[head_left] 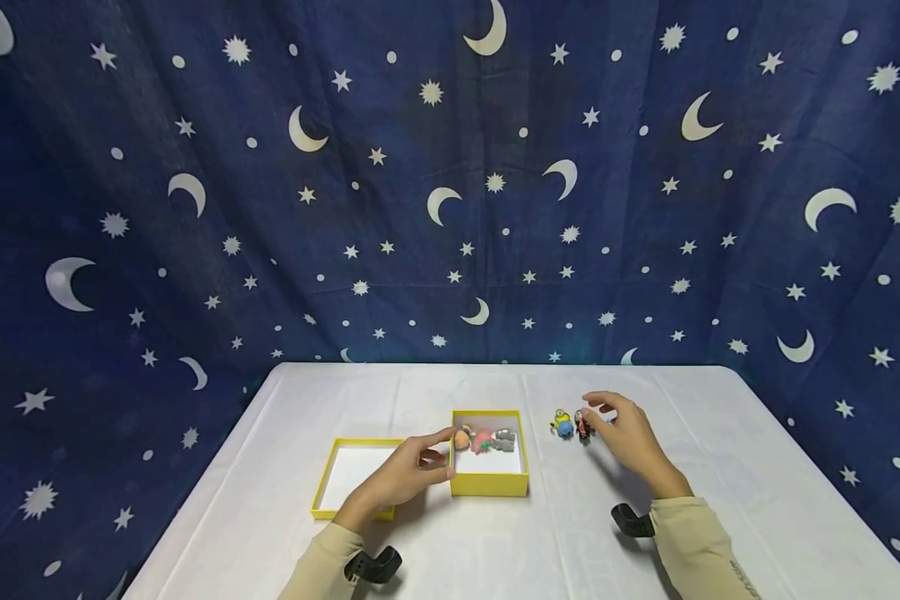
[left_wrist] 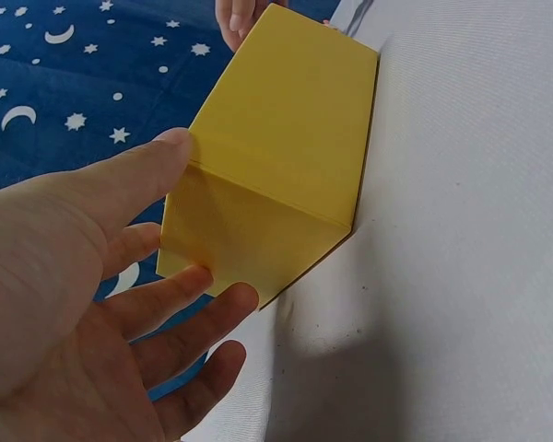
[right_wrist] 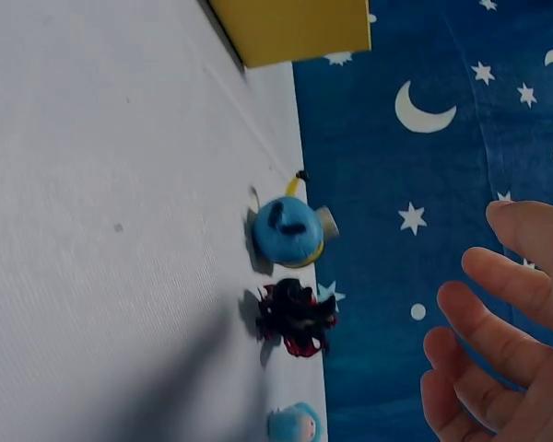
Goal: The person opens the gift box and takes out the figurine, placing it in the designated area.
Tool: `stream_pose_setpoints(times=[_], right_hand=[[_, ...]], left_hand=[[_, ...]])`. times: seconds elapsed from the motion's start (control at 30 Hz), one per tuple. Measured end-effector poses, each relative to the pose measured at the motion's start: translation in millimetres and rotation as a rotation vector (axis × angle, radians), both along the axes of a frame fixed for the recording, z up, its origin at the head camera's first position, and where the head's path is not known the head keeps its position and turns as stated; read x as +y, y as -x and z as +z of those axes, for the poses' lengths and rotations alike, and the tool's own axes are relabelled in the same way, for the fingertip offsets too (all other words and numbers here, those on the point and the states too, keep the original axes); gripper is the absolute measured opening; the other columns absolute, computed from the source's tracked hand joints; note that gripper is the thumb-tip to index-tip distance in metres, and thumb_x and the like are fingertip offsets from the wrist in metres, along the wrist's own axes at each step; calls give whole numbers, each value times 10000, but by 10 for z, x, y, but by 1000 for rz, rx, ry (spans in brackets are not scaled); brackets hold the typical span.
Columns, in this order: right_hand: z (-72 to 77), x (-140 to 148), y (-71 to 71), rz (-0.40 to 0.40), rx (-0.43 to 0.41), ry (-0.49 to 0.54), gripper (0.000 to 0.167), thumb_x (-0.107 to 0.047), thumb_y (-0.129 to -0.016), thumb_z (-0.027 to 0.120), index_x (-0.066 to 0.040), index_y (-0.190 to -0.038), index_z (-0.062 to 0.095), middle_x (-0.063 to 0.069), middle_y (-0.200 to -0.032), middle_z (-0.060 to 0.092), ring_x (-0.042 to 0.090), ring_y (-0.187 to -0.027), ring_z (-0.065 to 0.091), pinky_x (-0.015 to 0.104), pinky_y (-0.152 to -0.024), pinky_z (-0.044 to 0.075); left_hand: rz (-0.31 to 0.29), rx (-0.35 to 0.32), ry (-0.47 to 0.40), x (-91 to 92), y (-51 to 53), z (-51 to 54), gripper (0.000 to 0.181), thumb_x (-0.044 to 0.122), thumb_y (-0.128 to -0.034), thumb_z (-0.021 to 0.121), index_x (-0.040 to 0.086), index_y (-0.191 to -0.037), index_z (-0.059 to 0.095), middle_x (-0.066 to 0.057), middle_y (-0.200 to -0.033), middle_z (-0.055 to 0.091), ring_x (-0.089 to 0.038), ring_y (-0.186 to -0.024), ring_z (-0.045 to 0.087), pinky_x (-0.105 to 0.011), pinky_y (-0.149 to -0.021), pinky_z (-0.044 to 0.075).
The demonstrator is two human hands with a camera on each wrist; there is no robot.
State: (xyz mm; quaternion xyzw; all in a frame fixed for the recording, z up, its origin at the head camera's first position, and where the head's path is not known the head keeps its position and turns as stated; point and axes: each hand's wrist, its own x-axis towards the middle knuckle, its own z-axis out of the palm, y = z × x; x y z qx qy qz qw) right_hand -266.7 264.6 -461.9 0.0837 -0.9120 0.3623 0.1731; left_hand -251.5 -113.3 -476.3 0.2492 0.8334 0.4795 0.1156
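A yellow box (head_left: 489,485) stands on the table with several small toy figures (head_left: 483,441) lying inside it, among them pink and grey ones. My left hand (head_left: 411,469) touches the left side of the box, thumb at its near corner and fingers loosely extended. To the right of the box stand a yellow-and-blue Minion figure (head_left: 562,424) and a black-and-red figure (head_left: 583,426). My right hand (head_left: 630,433) hovers right beside them, with nothing held between its spread fingers. The right wrist view also shows a light-blue-haired figure (right_wrist: 295,424) at the bottom.
A shallow yellow box lid (head_left: 352,479) with a white inside lies left of the box, partly behind my left hand. A white cloth covers the table (head_left: 570,533). Behind it hangs a dark blue curtain (head_left: 390,208) with moons and stars.
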Motion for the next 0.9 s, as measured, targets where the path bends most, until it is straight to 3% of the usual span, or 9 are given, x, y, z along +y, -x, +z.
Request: stream_pose_setpoints(times=[0.27, 0.57, 0.8, 0.9], right_hand=[[-4, -147, -13, 33, 6, -19, 280, -131, -945, 685, -4, -1194, 703, 188, -1157, 719, 339, -1010, 642, 363, -774, 497], [-19, -320, -47, 62, -38, -18, 263, -147, -933, 712, -39, -1173, 718, 64, -867, 621, 150, -726, 498, 236, -641, 386], [-64, -440, -56, 108, 0, -24, 261, -150, -925, 727, -56, -1169, 725, 114, -1111, 734, 263, -938, 643, 314, -750, 491], [-57, -477, -68, 132, -9, 2, 260, -153, -932, 724, -62, -1177, 723, 119, -1140, 735, 291, -987, 654, 364, -785, 523]], left_hand=[[5, -9, 2, -14, 4, 0, 626, 177, -974, 684, 121, -1545, 433, -108, -1569, 471, -322, -1234, 614, -486, -1040, 530], [5, -24, -12, -7, -11, 3, 622, 172, -976, 682, 110, -1542, 434, -107, -1572, 467, -323, -1240, 610, -475, -1044, 529], [-6, -24, -12, -1, -30, 42, 622, 168, -985, 666, 85, -1548, 416, -121, -1575, 461, -323, -1235, 618, -479, -1026, 536], [-9, -21, -11, 3, -25, 43, 623, 164, -982, 670, 84, -1547, 419, -114, -1581, 455, -321, -1231, 623, -466, -1017, 541]])
